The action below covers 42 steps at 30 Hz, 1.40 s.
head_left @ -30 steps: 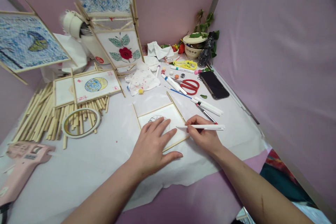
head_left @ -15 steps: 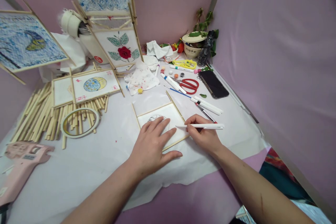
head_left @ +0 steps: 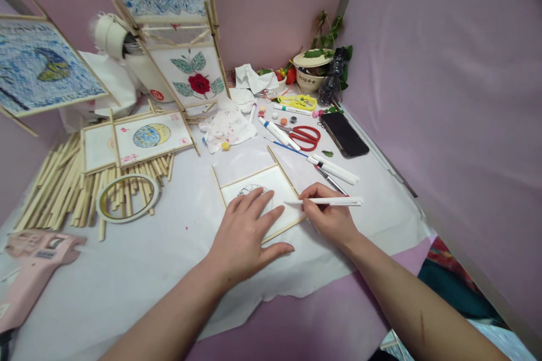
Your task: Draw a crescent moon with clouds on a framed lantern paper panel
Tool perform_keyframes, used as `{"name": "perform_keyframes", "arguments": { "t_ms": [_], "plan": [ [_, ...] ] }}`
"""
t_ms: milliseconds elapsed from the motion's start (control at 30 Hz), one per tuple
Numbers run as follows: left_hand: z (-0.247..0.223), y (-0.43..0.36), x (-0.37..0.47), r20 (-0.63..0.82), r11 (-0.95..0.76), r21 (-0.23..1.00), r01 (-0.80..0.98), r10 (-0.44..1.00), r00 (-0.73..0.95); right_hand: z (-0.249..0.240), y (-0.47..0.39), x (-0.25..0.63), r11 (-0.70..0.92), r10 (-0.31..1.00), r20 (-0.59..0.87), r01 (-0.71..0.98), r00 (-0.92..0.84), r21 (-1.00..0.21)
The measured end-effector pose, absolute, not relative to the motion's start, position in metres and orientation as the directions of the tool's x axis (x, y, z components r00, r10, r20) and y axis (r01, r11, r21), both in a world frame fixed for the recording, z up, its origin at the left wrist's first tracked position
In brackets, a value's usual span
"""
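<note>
1. The small white paper panel framed in thin pale wooden sticks (head_left: 282,180) lies at the centre of the frame, flat on the white, softly wrinkled table covering (head_left: 169,259). Some stick ends run past its corners, and the paper looks smooth and matte.
2. A dark-lined, rounded drawing (head_left: 254,187) shows on the panel's left part. It is uncoloured where visible; the left hand hides the rest.
3. The left hand (head_left: 249,228) rests over the panel, palm down, fingers spread and thumb well apart.
4. The right hand (head_left: 328,217), at the panel's right edge, has thumb and fingers clamped on a slim white pen (head_left: 341,201). Its tip points at the paper; I cannot tell whether it touches.
5. At the left of the frame, straight, dry-looking pale wooden sticks (head_left: 63,186) lie in a loose heap, partly under a round cream tape roll (head_left: 157,196).
6. A pink plastic glue gun (head_left: 34,271) sits at lower left.
7. Right of upper centre are red-handled scissors (head_left: 311,129); farther right lies a glossy black rectangular phone (head_left: 345,134).
8. At upper left stands a stick-framed white panel bearing a red rose (head_left: 199,83) with textured green leaves.
</note>
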<state>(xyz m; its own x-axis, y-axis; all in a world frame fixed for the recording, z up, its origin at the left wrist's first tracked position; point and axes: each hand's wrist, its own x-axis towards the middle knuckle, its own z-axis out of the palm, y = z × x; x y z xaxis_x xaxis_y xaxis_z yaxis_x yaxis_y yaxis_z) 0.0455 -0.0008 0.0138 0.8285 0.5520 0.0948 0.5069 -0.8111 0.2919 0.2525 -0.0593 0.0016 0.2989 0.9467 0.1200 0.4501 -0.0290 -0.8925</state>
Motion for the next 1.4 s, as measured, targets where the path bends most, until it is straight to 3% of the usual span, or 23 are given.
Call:
{"name": "perform_keyframes", "arguments": {
  "t_ms": [1400],
  "plan": [
    [0.0148,-0.0008,0.0461,0.09,-0.806,0.3,0.511,0.557,0.825,-0.0011,-0.0575,0.2534,-0.053,0.936,0.117,0.46,0.333,-0.886]
  ]
}}
